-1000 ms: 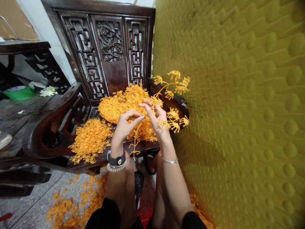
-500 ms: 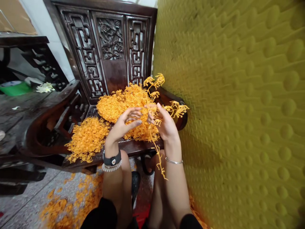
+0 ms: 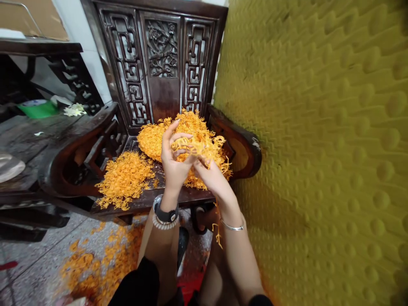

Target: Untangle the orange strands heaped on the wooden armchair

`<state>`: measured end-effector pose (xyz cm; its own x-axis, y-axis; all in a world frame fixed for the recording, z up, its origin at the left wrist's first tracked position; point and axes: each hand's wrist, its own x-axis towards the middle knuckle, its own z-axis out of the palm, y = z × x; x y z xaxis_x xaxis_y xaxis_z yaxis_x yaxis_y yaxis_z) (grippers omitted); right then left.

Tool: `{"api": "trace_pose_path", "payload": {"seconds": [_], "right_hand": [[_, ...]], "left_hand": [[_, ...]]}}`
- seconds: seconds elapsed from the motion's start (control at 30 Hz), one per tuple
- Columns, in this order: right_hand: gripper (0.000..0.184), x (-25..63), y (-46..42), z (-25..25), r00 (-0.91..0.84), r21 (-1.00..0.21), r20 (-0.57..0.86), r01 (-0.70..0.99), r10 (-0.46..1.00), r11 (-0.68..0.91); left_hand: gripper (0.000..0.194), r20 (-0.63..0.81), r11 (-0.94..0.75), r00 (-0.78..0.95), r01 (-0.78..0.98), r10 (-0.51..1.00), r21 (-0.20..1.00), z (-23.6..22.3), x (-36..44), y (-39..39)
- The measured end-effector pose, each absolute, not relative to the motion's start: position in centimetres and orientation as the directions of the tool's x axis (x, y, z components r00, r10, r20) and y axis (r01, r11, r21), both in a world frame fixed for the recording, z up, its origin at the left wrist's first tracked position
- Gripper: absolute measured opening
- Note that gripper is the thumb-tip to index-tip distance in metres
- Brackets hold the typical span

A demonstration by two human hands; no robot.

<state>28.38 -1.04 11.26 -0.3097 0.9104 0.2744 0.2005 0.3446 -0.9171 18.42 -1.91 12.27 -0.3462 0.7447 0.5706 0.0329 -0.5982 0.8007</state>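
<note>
My left hand [image 3: 174, 168] and my right hand [image 3: 215, 176] meet above the chair seat. Between their fingers is an orange branched sprig [image 3: 188, 145] with curly tips. The left thumb meets the right fingertips at the sprig, while the other left fingers curl around its tips. My right hand pinches the sprig, and a thin orange stem [image 3: 218, 229] dangles below the wrist. Behind both hands rises a large heap of orange sprigs [image 3: 152, 140]. To the left, a smaller orange pile [image 3: 126, 178] lies at the seat's front edge.
The carved dark wooden chair [image 3: 164, 95] has curved armrests on both sides. A quilted yellow-green surface [image 3: 318, 127] stands close on the right. Orange scraps [image 3: 92, 272] litter the floor. On the left table [image 3: 28, 140] are a green roll [image 3: 38, 109] and pale flowers [image 3: 75, 109].
My left hand has moved right and closed onto the sprig beside my right hand. The spread-out sprig is now gathered between the fingers. The whole view has shifted slightly.
</note>
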Motion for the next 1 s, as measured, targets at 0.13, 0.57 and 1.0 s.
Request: {"api": "trace_pose_path", "payload": {"seconds": [0.13, 0.57, 1.0], "right_hand": [[0.021, 27.5, -1.6, 10.8, -0.414, -0.873, 0.272, 0.273, 0.869, 0.403], [0.028, 26.5, -2.7, 8.9, -0.4, -0.597, 0.348, 0.603, 0.848, 0.529], [0.027, 23.5, -5.2, 7.8, -0.692, -0.681, 0.14, 0.451, 0.708, 0.576]], "left_hand": [[0.042, 0.368, -0.476, -0.388, -0.233, 0.845, 0.848, 11.5, 16.7, -1.1], [0.058, 0.163, -0.344, -0.4, -0.437, 0.902, 0.831, 10.8, 13.6, -0.5], [0.041, 0.279, -0.547, -0.494, -0.563, 0.824, 0.62, 4.9, 5.6, 0.8]]}}
